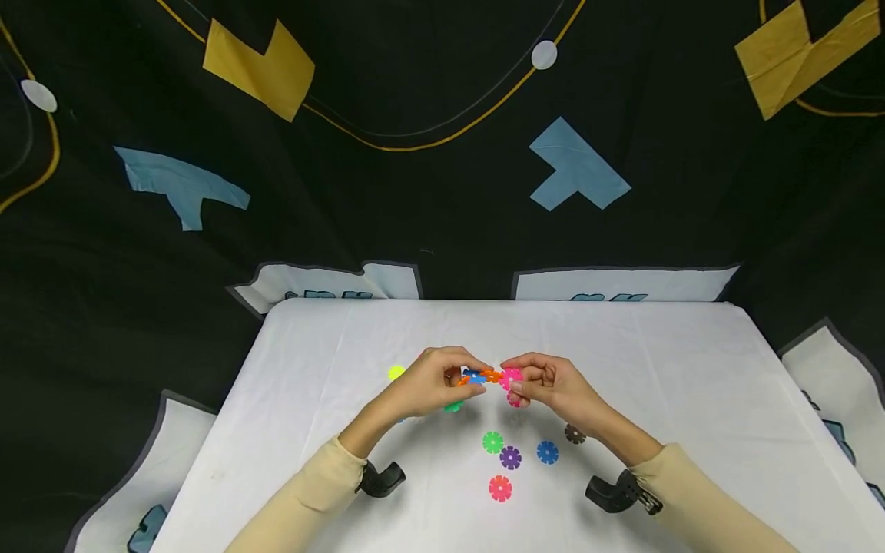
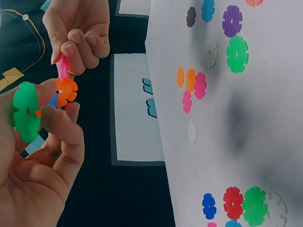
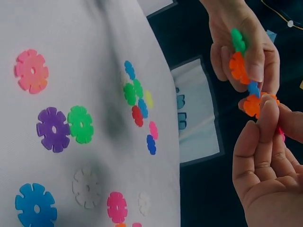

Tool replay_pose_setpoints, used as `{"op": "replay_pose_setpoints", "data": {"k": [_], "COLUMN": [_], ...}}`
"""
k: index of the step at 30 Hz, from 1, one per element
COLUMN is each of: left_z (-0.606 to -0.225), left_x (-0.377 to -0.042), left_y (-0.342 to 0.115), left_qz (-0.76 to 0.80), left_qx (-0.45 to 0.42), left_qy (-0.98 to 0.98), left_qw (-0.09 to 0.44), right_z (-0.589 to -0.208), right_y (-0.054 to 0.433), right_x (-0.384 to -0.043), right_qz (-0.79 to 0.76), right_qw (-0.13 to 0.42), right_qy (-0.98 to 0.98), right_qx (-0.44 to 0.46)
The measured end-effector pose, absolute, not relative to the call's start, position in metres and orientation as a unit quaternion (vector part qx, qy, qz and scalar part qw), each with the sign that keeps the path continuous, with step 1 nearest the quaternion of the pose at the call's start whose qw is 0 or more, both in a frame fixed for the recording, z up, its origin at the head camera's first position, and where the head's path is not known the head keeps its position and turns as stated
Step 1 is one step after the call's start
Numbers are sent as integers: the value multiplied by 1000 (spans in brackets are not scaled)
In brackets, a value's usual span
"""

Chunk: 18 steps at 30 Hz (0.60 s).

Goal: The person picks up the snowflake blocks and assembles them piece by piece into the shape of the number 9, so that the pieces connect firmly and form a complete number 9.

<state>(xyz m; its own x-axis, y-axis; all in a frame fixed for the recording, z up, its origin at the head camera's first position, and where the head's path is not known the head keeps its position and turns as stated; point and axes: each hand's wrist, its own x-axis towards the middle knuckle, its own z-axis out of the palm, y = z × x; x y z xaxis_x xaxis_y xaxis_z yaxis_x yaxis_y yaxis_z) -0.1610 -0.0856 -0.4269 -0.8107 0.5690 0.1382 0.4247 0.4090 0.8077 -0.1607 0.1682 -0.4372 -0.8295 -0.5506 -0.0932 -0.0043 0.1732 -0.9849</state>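
Above the table, my left hand (image 1: 434, 381) pinches a short chain of notched plastic snowflake discs. In the right wrist view the chain runs from a green disc (image 3: 238, 41) through an orange disc (image 3: 238, 67) and a blue disc (image 3: 253, 89) to another orange disc (image 3: 252, 107). My right hand (image 1: 558, 386) pinches a pink disc (image 1: 511, 377) between thumb and fingertips. That pink disc, edge-on in the left wrist view, meets the end orange disc (image 2: 66, 91); fingers hide whether their slots are joined.
Loose discs lie on the white table (image 1: 691, 399): green (image 1: 493, 442), purple (image 1: 510, 458), blue (image 1: 548, 452), coral (image 1: 501, 488) and dark brown (image 1: 575, 434). A clear disc (image 3: 86, 187) is hard to see. More discs, including a red one (image 2: 233, 203), lie beneath the left arm.
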Motion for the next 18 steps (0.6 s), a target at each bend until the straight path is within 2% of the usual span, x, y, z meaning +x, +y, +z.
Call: {"op": "replay_pose_setpoints", "data": {"k": [11, 18], "left_z": [-429, -434], "left_x": [-162, -163], "left_y": [-78, -82], "left_qz": [476, 491], "left_qx": [278, 280], "left_qy": [830, 824], "left_qw": [82, 47], "right_z": [-442, -446], "right_y": [167, 157], "right_x": [-156, -157], "right_qz": [-631, -653], "right_qw": [188, 171], "right_qy": [727, 713], "right_qx": [-195, -189]}}
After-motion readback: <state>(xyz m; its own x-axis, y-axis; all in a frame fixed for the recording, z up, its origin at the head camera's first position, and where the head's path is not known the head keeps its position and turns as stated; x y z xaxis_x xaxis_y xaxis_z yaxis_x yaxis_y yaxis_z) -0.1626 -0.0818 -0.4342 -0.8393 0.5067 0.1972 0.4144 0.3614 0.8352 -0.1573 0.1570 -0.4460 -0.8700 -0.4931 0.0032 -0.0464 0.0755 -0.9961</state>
